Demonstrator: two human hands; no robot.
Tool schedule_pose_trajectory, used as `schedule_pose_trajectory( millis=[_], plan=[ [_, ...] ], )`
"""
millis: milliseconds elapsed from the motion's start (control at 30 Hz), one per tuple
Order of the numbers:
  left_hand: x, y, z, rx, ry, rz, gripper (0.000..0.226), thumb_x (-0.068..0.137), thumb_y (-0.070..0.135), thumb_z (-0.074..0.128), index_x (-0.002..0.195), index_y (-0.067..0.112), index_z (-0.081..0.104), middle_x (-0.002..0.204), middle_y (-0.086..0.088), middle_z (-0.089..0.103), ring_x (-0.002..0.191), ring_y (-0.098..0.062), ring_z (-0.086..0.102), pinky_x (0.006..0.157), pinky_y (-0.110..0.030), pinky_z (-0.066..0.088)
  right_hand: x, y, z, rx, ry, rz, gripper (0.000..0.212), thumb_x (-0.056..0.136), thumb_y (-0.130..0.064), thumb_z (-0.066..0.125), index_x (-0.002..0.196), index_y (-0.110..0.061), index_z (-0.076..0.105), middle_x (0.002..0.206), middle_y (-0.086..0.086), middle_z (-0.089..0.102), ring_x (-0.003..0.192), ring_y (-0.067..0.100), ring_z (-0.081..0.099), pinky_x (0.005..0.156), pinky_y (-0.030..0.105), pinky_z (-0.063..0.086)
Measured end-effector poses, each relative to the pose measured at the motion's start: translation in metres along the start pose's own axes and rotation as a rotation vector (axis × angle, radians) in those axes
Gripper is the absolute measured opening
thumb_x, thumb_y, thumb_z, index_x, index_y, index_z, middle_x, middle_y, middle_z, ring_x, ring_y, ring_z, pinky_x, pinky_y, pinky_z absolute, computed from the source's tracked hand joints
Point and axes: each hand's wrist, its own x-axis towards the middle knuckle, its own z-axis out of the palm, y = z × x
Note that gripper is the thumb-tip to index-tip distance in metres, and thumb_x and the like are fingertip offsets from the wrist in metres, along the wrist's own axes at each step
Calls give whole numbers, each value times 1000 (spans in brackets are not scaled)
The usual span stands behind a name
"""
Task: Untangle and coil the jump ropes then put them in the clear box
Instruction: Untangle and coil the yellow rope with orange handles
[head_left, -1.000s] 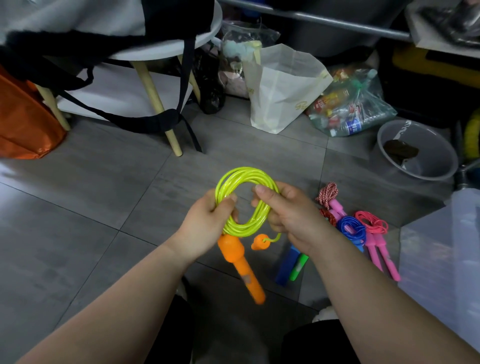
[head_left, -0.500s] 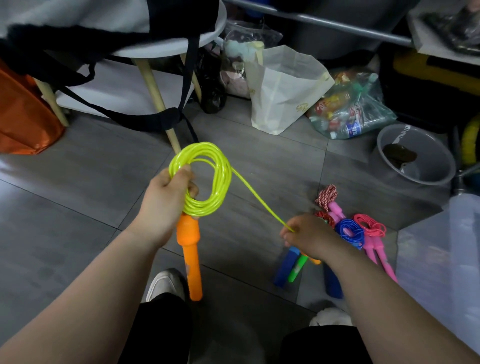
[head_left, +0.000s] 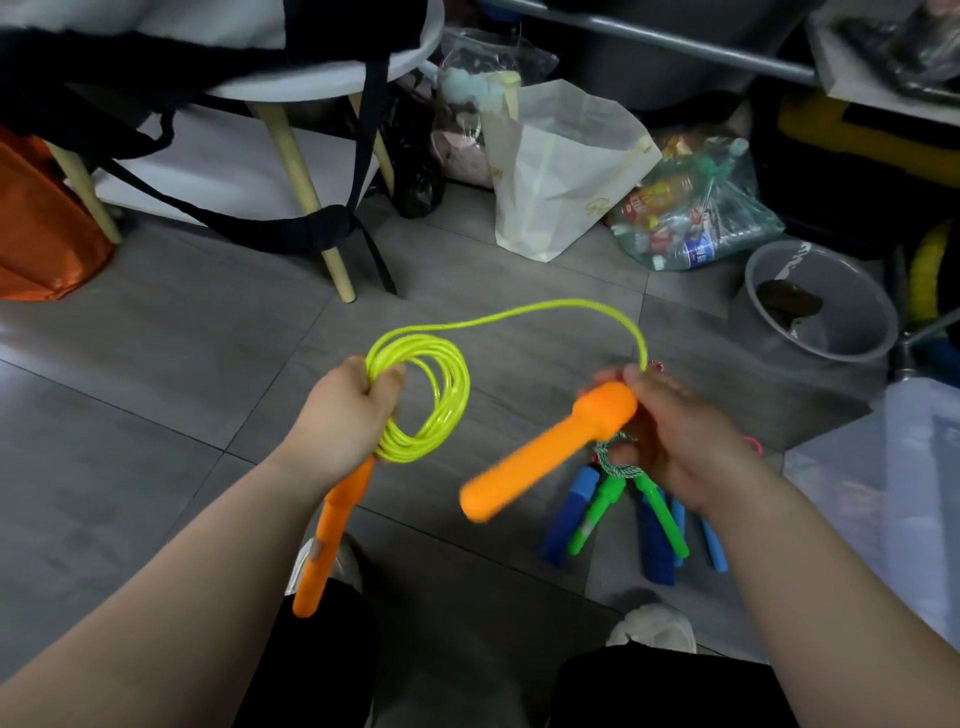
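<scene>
The left hand (head_left: 345, 410) is gripping the coiled neon-yellow plastic jump rope (head_left: 421, 402); the right hand (head_left: 680, 436) is holding its free orange handle (head_left: 550, 449) above the grey tiled floor (head_left: 156, 374).

Glossy cord (head_left: 454, 395), matt floor tiles (head_left: 156, 374)
The cord shines like smooth yellow-green plastic; the orange handle (head_left: 540, 462) is matt plastic. Upper centre: a creased paper bag (head_left: 561, 171), a bare wooden table leg (head_left: 300, 192) and a metal bar (head_left: 675, 44).
</scene>
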Motion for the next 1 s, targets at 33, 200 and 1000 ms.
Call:
schedule_pose_trajectory(
  millis=[33, 200, 1000],
  plan=[
    [-1, 0, 2, 28, -24, 7, 33, 95, 21, 44, 64, 12, 41, 57, -3, 48, 38, -5, 52, 38, -10, 37, 0, -4, 3, 101, 19, -19, 28, 97, -19, 34, 79, -14, 56, 58, -2, 68, 46, 3, 60, 32, 15, 41],
    [-2, 1, 10, 29, -45, -2, 34, 95, 20, 44, 63, 11, 42, 56, -3, 47, 38, 5, 51, 40, -8, 37, 2, -4, 8, 285, 128, -137, 23, 96, -17, 38, 80, -13, 56, 63, -3, 70, 51, 3, 64, 43, 18, 51],
    [-15, 17, 30, 5, -127, 165, 25, 94, 21, 44, 70, 21, 44, 60, 0, 52, 50, -4, 55, 45, -11, 38, -5, 15, 50, -513, 146, -708, 14, 67, -29, 62, 71, -35, 50, 75, -19, 54, 74, -6, 52, 68, 7, 40]
  ],
)
